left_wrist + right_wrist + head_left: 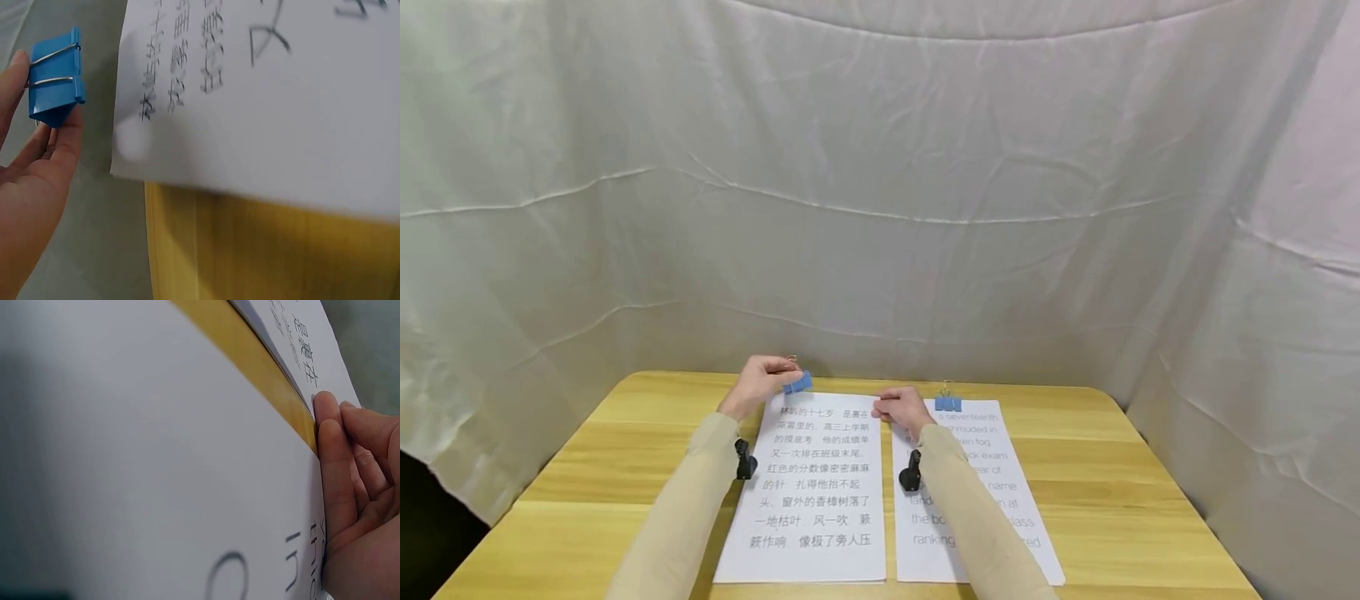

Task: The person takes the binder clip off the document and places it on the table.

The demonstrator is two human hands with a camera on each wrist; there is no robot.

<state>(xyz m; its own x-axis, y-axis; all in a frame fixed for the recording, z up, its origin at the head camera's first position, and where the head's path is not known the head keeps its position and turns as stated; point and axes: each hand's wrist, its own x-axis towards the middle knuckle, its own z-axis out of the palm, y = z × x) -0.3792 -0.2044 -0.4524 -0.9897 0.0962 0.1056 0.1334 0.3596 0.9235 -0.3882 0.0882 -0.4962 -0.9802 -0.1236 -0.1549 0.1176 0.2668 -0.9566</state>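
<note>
The pale wood worktop (pixel 1120 492) carries everything, and two white paper stacks lie flat on it side by side, a narrow strip of wood between them. The stack printed in Chinese (pixel 808 487) is on the left, with no clip on its top edge; it looks light and limp, its loose sheets likely to slide over one another and crease if bent hard. The best hold is a flat pinch through the whole thickness at a corner, keeping the edges flush. The English-printed stack (pixel 988 454), on the right, should move more as one piece.

The right hand (pixel 907 408) has its thumb and fingers closed narrowly on the top right corner of the Chinese stack. The left hand (pixel 762 383) grips a blue binder clip (pixel 55 70) between thumb and fingers, just beyond the top edge of that stack and apart from the paper. This clip seems light but stiff, its smooth faces a little slippery and its spring strong; the ends of the wire handles probably give the best squeeze. The second blue clip (pixel 948 404) sits on the English stack's top edge.
</note>
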